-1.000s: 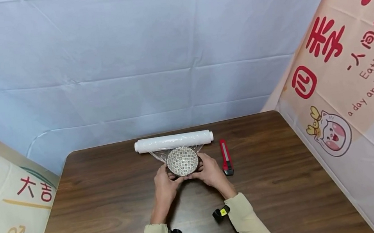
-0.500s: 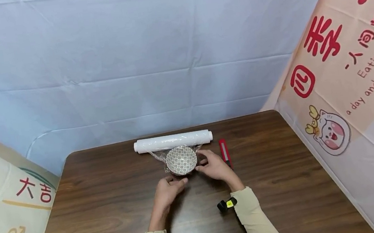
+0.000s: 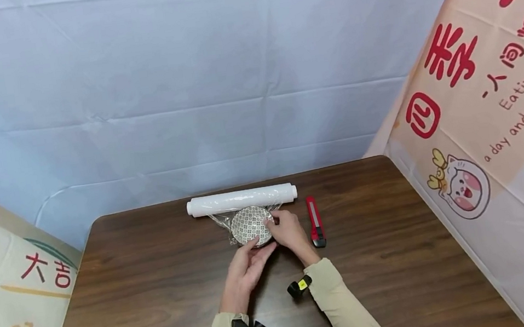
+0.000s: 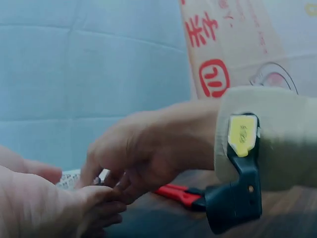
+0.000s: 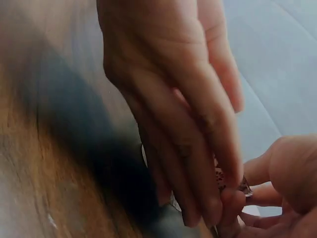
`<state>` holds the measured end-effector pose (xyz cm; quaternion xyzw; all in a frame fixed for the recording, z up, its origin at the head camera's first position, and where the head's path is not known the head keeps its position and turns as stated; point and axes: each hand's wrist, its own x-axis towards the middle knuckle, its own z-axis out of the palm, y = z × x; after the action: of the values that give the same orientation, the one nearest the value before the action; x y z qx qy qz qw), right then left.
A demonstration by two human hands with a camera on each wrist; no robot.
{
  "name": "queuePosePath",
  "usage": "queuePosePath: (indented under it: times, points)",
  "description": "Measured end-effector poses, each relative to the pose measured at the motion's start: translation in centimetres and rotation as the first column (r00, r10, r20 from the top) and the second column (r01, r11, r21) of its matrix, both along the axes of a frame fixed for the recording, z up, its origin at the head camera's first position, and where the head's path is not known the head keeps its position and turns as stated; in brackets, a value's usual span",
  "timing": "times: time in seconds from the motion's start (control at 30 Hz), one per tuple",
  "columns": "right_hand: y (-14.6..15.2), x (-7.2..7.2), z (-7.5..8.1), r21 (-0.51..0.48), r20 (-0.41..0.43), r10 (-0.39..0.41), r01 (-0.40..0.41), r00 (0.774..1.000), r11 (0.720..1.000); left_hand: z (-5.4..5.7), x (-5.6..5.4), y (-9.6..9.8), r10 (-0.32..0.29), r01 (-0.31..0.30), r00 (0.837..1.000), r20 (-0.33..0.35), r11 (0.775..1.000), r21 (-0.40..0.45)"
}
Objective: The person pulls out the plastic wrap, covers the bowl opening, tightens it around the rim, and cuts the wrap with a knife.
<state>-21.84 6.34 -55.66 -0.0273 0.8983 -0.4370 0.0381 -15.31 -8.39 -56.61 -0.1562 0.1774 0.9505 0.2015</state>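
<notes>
A: Hands?
B: Left hand [image 3: 242, 279]: fingers straight along the patterned bowl's [image 3: 246, 224] near side. Right hand [image 3: 292, 231]: curled, we see it pinching the right rim.
A: Changed?
B: Half a second back, left hung clear.
A: Room?
B: White roll [image 3: 242, 200] just beyond, near the table's [image 3: 149, 289] far edge; red cutter [image 3: 316, 221] right; wider wood leftward.

Soft, even light over the table [image 3: 139, 290], clearest from the head, dimmer at the wrists.
A pale sheen lies toward the table's near edge, between the sleeves [image 3: 345, 307], and small glints catch the film roll [image 3: 242, 200]; the pattern on the bowl [image 3: 246, 223] is readable. Both wrist views look bluish and dim, the right one with a smeared dark patch across blurred wood grain.
</notes>
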Motion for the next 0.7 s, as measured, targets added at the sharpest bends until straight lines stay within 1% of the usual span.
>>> queuePosePath:
  times: [0.07,0.13,0.23,0.3,0.33,0.37,0.47,0.5,0.6,0.7]
  points:
    - [0.0,0.0,0.2,-0.003,0.004,-0.012,0.012,1.0,1.0,-0.1,-0.4,-0.1,0.045,-0.047,0.999,0.019,0.997,0.066]
    - [0.0,-0.1,0.2,0.0,0.013,-0.013,0.013,1.0,1.0,-0.3,-0.6,-0.2,0.078,-0.083,0.996,0.038,0.986,0.146]
    - [0.1,-0.3,0.3,0.005,0.02,-0.008,0.007,1.0,1.0,-0.7,-0.9,-0.5,0.104,-0.12,0.992,0.069,0.954,0.273]
    - [0.2,-0.5,0.3,0.009,0.02,0.0,0.0,1.0,1.0,-1.1,-0.9,-0.6,0.109,-0.13,0.991,0.081,0.935,0.33]
    - [0.2,-0.6,0.3,0.01,0.014,0.009,-0.009,1.0,1.0,-1.2,-0.9,-0.7,0.105,-0.128,0.991,0.085,0.928,0.349]
    - [0.3,-0.6,0.3,0.01,0.009,0.017,-0.017,1.0,1.0,-1.4,-0.9,-0.7,0.097,-0.122,0.991,0.088,0.926,0.357]
    - [0.4,-0.7,0.3,0.014,-0.01,0.038,-0.038,0.999,0.999,-1.7,-1.1,-0.8,0.065,-0.095,0.993,0.096,0.929,0.357]
    - [0.4,-0.7,0.3,0.013,-0.011,0.044,-0.044,0.999,0.999,-1.7,-1.1,-0.8,0.052,-0.087,0.993,0.108,0.93,0.357]
    - [0.4,-0.7,0.3,0.007,-0.007,0.056,-0.056,0.998,0.998,-1.8,-1.4,-1.1,0.014,-0.058,0.992,0.127,0.935,0.35]
    - [0.6,-0.7,0.2,-0.011,-0.001,0.063,-0.063,0.998,0.998,-1.7,-1.6,-1.3,-0.019,-0.034,0.989,0.146,0.936,0.351]
